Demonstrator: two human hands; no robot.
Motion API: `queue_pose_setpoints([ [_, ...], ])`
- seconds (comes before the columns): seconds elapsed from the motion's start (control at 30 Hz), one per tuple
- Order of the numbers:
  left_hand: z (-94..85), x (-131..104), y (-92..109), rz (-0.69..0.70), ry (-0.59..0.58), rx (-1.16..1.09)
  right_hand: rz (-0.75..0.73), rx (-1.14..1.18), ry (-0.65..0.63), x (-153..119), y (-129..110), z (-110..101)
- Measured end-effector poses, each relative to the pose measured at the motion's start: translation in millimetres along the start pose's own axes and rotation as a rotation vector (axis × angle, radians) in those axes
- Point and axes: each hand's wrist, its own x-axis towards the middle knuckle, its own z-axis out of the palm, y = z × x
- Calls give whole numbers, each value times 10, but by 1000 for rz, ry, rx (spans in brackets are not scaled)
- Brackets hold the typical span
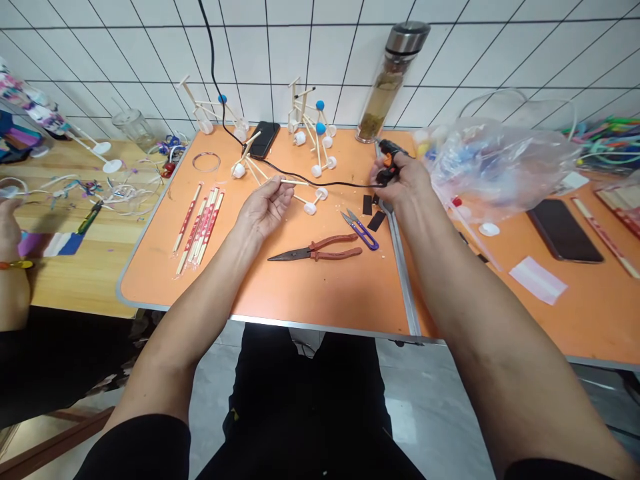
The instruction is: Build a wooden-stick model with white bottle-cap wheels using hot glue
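Note:
My left hand pinches a short thin wooden stick between thumb and fingers, with its free end pointing right. My right hand grips a black glue gun with an orange part; its black cord runs left across the table. Just beyond my left hand lies a stick frame with white wheels, partly hidden by the hand. Long-nose pliers with red-brown handles and purple-handled thread snips lie between my arms. Small black pieces are near my right wrist.
Wrapped chopsticks lie on the left of the orange table. Wheeled stick models, a phone and a glass bottle line the back. A plastic bag sits right. Another person's hand is far left.

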Motion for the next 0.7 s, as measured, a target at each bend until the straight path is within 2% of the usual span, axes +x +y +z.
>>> queue_pose_setpoints([
  [0.07, -9, 11, -6, 10, -7, 16, 166, 112, 47, -108, 39, 37],
  [0.13, -13, 14, -12, 16, -12, 26, 238, 127, 48, -206, 65, 67],
  [0.33, -2, -3, -18, -6, 12, 0, 252, -51, 43, -412, 18, 81],
  [0.5, 6, -15, -30, -6, -21, 14, 284, -334, 60, -753, -158, 22],
  [0.6, 15, -36, -42, -1, -61, 43, 209, -628, -38, -981, -256, -70],
  [0.63, 16, -43, -46, -2, -70, 51, 126, -785, -84, -1052, -271, -100],
  [0.7, 15, -49, -56, 0, -78, 60, -190, -1120, -132, -1187, -255, -130],
])
